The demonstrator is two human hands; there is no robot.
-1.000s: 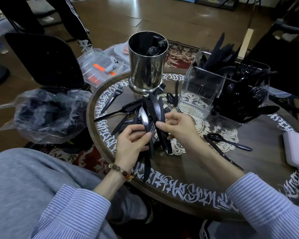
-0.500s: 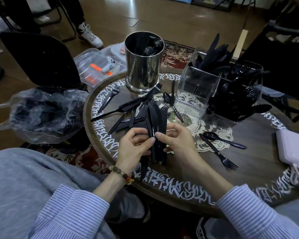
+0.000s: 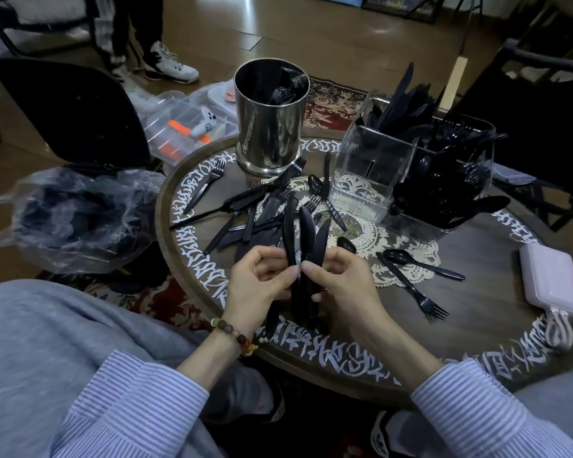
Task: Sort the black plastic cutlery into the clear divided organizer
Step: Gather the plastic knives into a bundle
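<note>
Both my hands are clamped on a bunch of black plastic knives (image 3: 306, 233), left hand (image 3: 257, 285) and right hand (image 3: 339, 289) pinching it near the desk's (image 3: 477, 312) front edge; clear divided acrylic organizer (image 3: 371, 173) sits at the back right.

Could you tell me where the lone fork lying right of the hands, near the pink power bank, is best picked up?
Pinch the fork from above at mid-handle. It lies flat on the table, tines toward the near edge, its far handle end close beside a spoon; the middle looks clear on both sides.
</note>
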